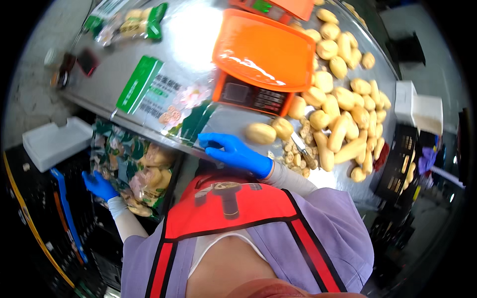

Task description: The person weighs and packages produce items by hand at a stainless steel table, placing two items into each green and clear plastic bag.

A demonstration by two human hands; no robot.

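My left hand [100, 185], in a blue glove, is over the left edge of a crate of printed plastic packs [149, 182] of pale lotus root; its fingers are apart and hold nothing. My right hand [234, 151], also blue-gloved, is at the table's near edge, fingers apart and empty, beside a flat printed plastic bag [175, 97]. Just beyond it lie pale lotus root pieces [261, 133]. A knife [300, 143] lies among cut slices to its right. Farther off is a scale [253, 95] with an orange tray [264, 52].
Many lotus root pieces [337, 132] cover the right of the metal table [104, 89]. Filled packs [136, 24] and a phone-like object [87, 62] lie at the far left. A white foam box [56, 143] stands left of the crate; black crates [397, 160] stand at the right.
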